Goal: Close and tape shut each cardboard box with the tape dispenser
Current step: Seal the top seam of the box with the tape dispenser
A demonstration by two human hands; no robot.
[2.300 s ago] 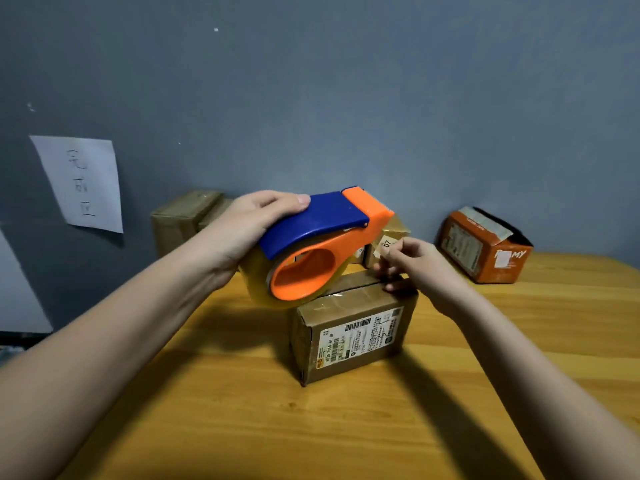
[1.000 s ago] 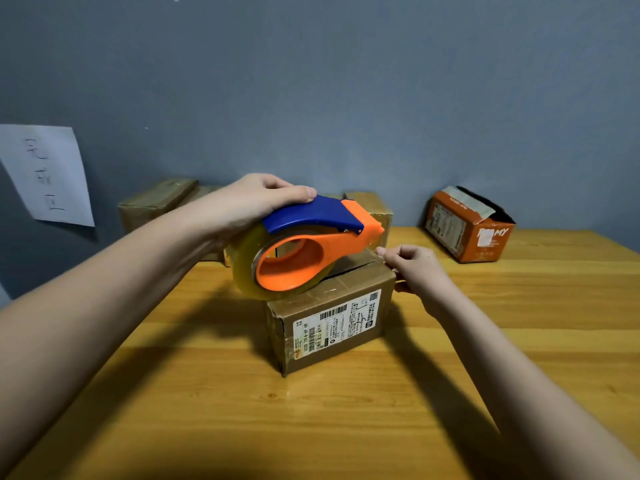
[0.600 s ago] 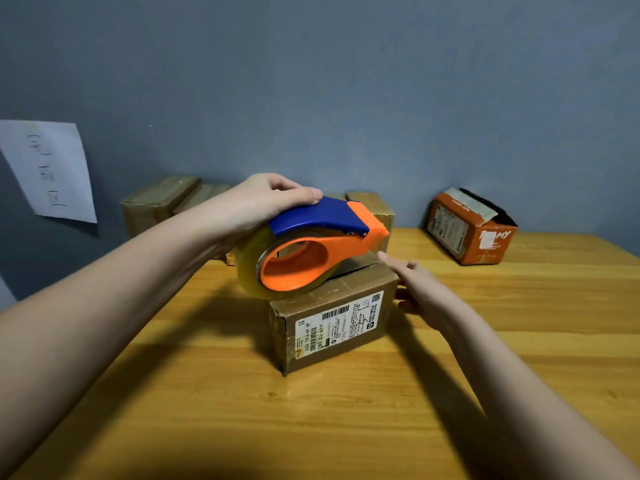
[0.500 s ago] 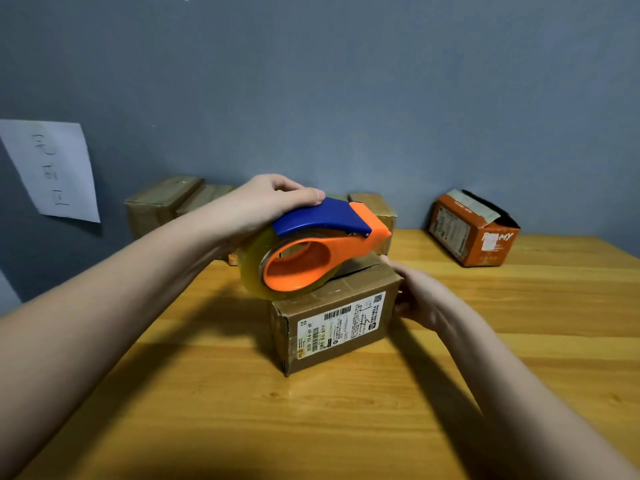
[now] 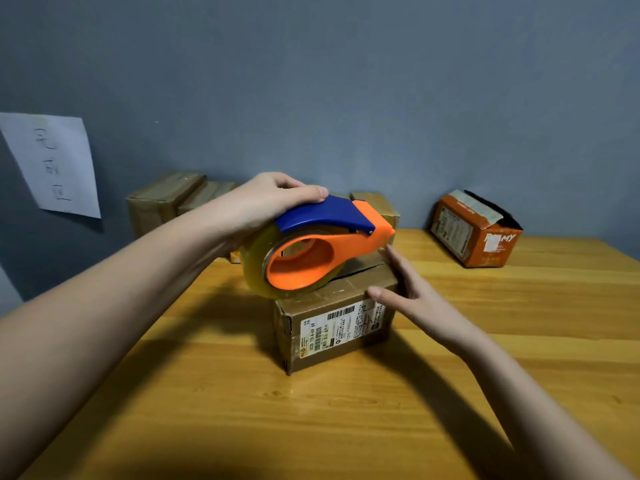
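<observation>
Wooden table (image 5: 242, 410) holds a brown box (image 5: 334, 327); the left hand (image 5: 263, 206) grips the tape dispenser (image 5: 311, 251), the right hand (image 5: 412, 296) lies flat, fingers straight, and should press the flaps while tape runs straight.

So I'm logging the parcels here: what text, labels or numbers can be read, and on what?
"MY": white letters on the orange box; the letters before them are blurred.
Handwritten characters on the wall paper: too faint to read.
White label on the box under the dispenser: barcode and small print, too small to read.
Side label on the orange box: too blurred.
</observation>
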